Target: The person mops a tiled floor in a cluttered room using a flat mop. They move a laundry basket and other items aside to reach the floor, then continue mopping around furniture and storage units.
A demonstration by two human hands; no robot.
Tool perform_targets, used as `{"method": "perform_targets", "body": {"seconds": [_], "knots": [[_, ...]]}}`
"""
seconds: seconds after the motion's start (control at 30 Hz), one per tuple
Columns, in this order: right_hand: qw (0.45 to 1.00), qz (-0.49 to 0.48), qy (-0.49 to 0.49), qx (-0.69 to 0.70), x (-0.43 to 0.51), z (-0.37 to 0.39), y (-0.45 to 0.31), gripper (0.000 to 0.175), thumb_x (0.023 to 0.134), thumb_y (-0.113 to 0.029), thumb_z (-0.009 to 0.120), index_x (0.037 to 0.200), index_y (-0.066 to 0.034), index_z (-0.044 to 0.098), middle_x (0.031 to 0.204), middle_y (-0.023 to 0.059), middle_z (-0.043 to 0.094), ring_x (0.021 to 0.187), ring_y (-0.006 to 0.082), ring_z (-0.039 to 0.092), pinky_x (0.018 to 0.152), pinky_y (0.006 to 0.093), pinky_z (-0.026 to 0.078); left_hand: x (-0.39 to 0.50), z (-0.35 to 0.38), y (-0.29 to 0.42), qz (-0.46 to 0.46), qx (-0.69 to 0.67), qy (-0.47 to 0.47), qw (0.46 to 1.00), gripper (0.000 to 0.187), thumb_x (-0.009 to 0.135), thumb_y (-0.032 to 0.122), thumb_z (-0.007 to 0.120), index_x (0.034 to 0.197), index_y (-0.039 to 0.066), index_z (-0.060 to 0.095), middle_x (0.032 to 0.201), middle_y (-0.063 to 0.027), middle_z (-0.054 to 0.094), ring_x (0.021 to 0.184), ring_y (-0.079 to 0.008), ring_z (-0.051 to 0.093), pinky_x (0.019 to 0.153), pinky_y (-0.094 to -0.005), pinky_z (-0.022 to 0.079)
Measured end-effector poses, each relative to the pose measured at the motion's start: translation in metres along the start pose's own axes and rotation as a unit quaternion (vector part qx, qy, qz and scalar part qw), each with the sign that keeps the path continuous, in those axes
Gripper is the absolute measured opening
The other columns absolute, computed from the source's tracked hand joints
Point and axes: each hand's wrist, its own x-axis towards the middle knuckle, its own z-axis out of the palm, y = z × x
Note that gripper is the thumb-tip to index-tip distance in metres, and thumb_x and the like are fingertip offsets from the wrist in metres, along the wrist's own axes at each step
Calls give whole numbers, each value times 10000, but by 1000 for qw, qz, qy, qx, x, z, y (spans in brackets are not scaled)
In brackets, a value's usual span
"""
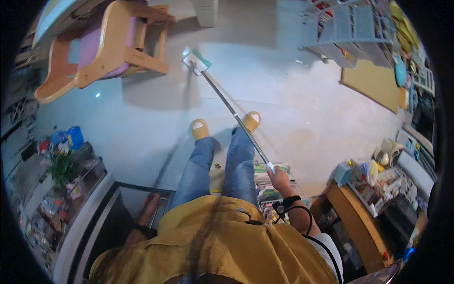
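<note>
My right hand is closed around the white grip of a flat mop. Its metal pole slants up and left, passing in front of my right leg. At the far end, the mop's white head rests on the pale floor, with a green cloth showing beyond its edge. My left hand hangs low by my left side, close to a dark-framed panel. It is blurred and in shadow, so its fingers are unclear.
A wooden chair with a pinkish seat stands at upper left. At upper right is a white rack with drawers. A wooden desk bears clutter at right. A potted plant stands at left. A stocked basket sits beside my right leg.
</note>
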Motion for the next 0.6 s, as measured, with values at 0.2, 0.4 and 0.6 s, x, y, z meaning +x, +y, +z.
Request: {"method": "perform_targets", "body": {"seconds": [0.2, 0.4, 0.6], "knots": [[980, 172, 99, 14, -101, 45, 88, 543, 813, -484, 440, 782, 46, 550, 711, 282, 555, 700, 433, 541, 623, 495, 423, 35, -37, -5, -2, 123, -51, 991, 354, 819, 329, 511, 989, 19, 525, 717, -64, 577, 597, -151, 554, 537, -264, 442], [928, 339, 76, 135, -97, 83, 125, 708, 813, -576, 325, 721, 79, 578, 724, 289, 559, 693, 438, 546, 620, 486, 429, 52, -51, 26, 68, 169, -48, 982, 323, 829, 331, 506, 1006, 62, 521, 771, -72, 589, 635, -156, 576, 549, -273, 450], [774, 367, 110, 504, -36, 70, 117, 693, 801, -612, 337, 565, 16, 512, 515, 112, 516, 411, 214, 504, 406, 331, 408, 69, -76, 28, 59, 213, -16, 975, 359, 796, 363, 572, 984, 57, 548, 699, -46, 590, 615, -135, 568, 517, -267, 436]]}}
